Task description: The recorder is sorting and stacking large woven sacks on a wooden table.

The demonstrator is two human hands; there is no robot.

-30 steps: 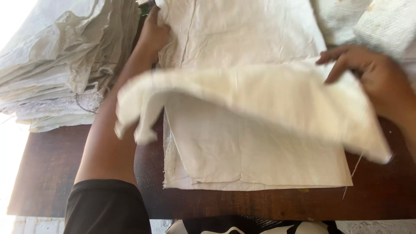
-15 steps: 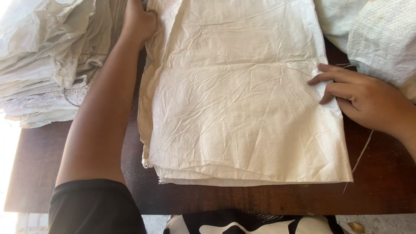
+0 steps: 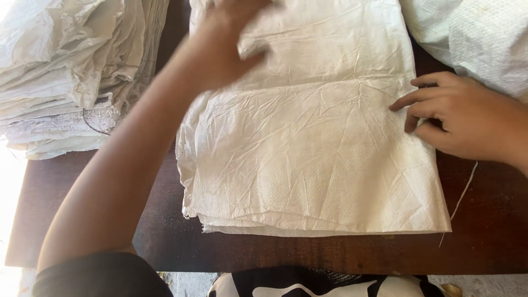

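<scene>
A folded, creased white woven sack (image 3: pixel 313 148) lies flat on a dark wooden table (image 3: pixel 82 220), on top of a few similar layers. My left hand (image 3: pixel 225 44) is blurred, lying palm-down on the sack's upper left part with its fingers apart. My right hand (image 3: pixel 456 118) rests at the sack's right edge, fingertips pressing on the fold, holding nothing.
A tall stack of folded white sacks (image 3: pixel 66 71) sits at the left of the table. More white woven material (image 3: pixel 478 38) is heaped at the upper right. A loose thread (image 3: pixel 459 201) hangs near the sack's right corner. The table's front edge runs along the bottom.
The sack's lifted half has been folded down flat. My left hand has moved from the far left corner rightward onto the sack. My right hand has stayed at the right edge.
</scene>
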